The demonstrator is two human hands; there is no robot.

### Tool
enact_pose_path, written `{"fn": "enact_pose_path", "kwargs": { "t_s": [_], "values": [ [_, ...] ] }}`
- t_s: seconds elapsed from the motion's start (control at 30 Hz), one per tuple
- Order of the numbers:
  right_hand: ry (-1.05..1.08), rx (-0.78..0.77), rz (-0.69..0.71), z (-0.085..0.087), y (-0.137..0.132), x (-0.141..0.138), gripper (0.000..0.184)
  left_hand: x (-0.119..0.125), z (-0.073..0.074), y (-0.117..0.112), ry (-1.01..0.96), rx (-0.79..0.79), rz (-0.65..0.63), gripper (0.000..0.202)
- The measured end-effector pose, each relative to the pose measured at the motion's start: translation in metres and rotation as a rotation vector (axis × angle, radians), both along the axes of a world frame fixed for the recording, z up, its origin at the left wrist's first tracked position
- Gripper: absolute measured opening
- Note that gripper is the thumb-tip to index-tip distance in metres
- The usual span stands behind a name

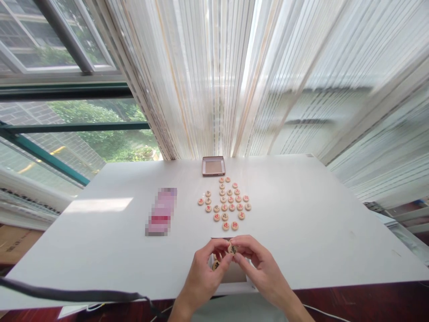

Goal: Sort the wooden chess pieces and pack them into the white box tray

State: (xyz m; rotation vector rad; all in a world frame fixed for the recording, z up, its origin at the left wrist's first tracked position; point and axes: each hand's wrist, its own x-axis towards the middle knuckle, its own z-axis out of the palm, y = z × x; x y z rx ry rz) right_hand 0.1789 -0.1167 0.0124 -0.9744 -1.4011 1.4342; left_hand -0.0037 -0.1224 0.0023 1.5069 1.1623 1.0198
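Note:
Between the fingertips of both hands is a round wooden Chinese chess piece (233, 250) with a black character, its face turned toward me. My left hand (208, 273) pinches it from the left, my right hand (259, 264) from the right. Under the hands lies an open box (231, 276) at the table's near edge, partly covered by them. Another black-marked chess piece (216, 265) shows beside the left fingers; whether it rests in the box or the hand I cannot tell. Just beyond are several chess pieces (232, 207) with red or black characters, spread flat in loose rows.
The white table (301, 223) runs up to striped curtains (217, 76) and a window. A shallow box lid (213, 167) stands at the far edge. A blurred pink item (162, 211) lies left of the pieces. A dark strap (67, 290) crosses the lower left.

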Motion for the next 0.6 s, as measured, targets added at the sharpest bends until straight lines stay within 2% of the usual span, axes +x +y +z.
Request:
{"fn": "enact_pose_path", "kwargs": {
  "t_s": [0.27, 0.6],
  "values": [
    [-0.049, -0.003, -0.014, 0.004, -0.0009, 0.0018, 0.024, 0.0005, -0.0011, 0.0012, 0.019, 0.028, -0.002, 0.025],
    [-0.109, -0.053, -0.042, -0.0041, 0.0019, 0.0027, 0.02, -0.001, -0.0016, -0.0008, 0.03, 0.047, -0.061, 0.025]
  ]
}}
